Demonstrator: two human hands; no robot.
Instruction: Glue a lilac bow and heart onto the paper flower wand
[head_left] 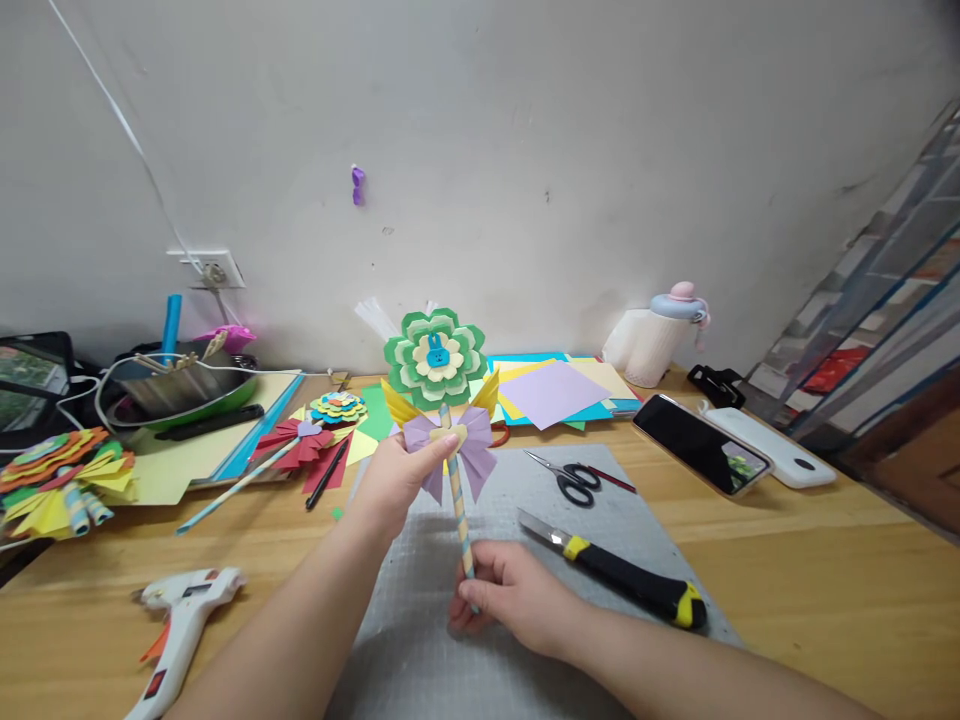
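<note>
A paper flower wand (457, 500) stands nearly upright over the grey cutting mat (405, 620). Its green and cream layered flower head has a small blue animal face in the centre. Below the head are yellow pleated wings and a purple paper bow (478, 450) with a cream heart. My left hand (409, 475) grips the wand at the bow, its thumb against the heart. Lower down, my right hand (502, 590) has its fingers closed round the bottom of the striped stick. Right of the hands lie scissors (574, 485) and a utility knife (622, 575), blade out.
At the left are a white glue gun (184, 620), finished paper flowers (64, 480) and a pan (180, 405). Coloured paper (555, 393) lies by the wall. A phone (701, 445), a white power bank (772, 450) and a bottle (660, 340) are at the right.
</note>
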